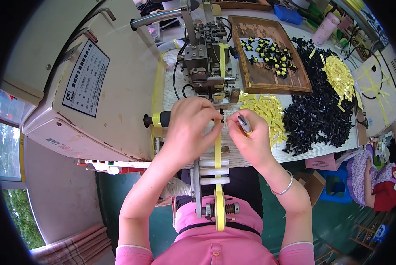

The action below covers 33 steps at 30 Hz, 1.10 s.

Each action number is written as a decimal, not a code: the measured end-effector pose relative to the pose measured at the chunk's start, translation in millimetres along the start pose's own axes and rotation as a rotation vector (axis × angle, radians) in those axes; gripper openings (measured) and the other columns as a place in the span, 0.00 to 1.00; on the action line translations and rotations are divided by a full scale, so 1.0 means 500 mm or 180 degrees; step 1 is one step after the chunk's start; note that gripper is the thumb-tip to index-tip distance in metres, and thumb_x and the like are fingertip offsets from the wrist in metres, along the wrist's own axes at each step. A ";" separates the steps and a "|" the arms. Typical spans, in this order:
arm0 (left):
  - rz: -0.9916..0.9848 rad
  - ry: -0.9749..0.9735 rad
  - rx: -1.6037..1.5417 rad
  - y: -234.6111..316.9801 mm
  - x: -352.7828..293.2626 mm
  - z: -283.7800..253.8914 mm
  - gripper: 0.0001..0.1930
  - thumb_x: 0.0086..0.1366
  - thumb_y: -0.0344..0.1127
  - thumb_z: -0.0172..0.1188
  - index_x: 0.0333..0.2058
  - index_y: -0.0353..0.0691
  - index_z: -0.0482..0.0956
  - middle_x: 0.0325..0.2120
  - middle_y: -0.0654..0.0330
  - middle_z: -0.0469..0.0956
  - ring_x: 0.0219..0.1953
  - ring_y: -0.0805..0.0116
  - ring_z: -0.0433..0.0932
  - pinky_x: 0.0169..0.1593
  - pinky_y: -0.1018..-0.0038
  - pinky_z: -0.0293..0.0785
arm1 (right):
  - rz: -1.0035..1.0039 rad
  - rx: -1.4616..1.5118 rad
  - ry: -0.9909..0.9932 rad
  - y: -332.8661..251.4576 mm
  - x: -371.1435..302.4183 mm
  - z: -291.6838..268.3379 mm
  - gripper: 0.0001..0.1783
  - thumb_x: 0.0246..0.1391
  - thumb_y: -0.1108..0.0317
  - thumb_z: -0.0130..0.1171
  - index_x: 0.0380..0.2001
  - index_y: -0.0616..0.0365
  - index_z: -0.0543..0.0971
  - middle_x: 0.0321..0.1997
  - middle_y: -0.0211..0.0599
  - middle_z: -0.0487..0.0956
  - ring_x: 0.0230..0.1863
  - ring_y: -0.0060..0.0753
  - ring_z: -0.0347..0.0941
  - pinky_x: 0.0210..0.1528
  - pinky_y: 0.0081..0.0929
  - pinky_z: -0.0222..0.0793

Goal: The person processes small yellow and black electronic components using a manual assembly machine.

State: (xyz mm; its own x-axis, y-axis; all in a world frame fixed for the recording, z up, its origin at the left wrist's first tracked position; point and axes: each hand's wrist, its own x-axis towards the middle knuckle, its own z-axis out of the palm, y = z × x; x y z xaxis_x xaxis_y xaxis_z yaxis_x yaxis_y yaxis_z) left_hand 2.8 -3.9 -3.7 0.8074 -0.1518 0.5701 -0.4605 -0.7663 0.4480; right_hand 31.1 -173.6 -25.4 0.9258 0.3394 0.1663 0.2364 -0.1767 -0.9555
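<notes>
1. My left hand [190, 123] pinched the yellow tape [218, 152], just in front of the machine [204, 57].
2. My right hand [249, 134] gripped a small tool [244, 123].
3. Tray [295, 84] held few taped parts; big black pile [315, 115] looked undone.
</notes>
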 end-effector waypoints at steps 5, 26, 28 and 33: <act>0.0168 -0.0016 0.0105 0.009 0.014 0.017 0.11 0.42 0.26 0.65 0.25 0.41 0.73 0.32 0.60 0.73 0.42 0.57 0.72 0.46 0.62 0.64 | -0.0361 -0.0254 0.0027 -0.005 0.003 -0.016 0.04 0.51 0.75 0.58 0.30 0.63 0.75 0.25 0.30 0.74 0.29 0.16 0.68 0.32 0.18 0.65; -0.0311 0.0102 -0.0138 0.011 -0.006 0.021 0.09 0.47 0.22 0.60 0.24 0.41 0.69 0.25 0.64 0.76 0.34 0.64 0.75 0.48 0.67 0.62 | 0.1549 0.1238 -0.1064 -0.024 -0.057 0.006 0.15 0.64 0.61 0.45 0.31 0.63 0.64 0.18 0.44 0.76 0.15 0.32 0.75 0.15 0.24 0.67; -0.0454 0.0090 -0.0200 0.013 -0.006 0.022 0.09 0.46 0.22 0.60 0.24 0.41 0.69 0.25 0.63 0.76 0.34 0.63 0.75 0.48 0.67 0.61 | 0.1501 0.1607 -0.0991 -0.026 -0.055 0.018 0.15 0.65 0.61 0.43 0.32 0.64 0.64 0.21 0.44 0.76 0.17 0.34 0.76 0.15 0.25 0.68; -0.0702 0.0367 -0.0902 0.008 -0.002 0.027 0.08 0.47 0.24 0.60 0.25 0.39 0.70 0.24 0.62 0.74 0.32 0.64 0.74 0.44 0.69 0.64 | 0.1972 0.2151 -0.1101 -0.032 -0.050 0.024 0.17 0.65 0.56 0.44 0.38 0.63 0.66 0.24 0.44 0.76 0.22 0.39 0.78 0.21 0.31 0.77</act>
State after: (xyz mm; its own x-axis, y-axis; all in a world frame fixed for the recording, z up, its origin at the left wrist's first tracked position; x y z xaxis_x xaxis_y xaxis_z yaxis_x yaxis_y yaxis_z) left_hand 4.9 -15.3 -11.8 0.8592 0.0811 0.5052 -0.3771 -0.5671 0.7323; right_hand 0.4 -168.2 -17.5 0.6660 0.6361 -0.3895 -0.5809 0.1148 -0.8058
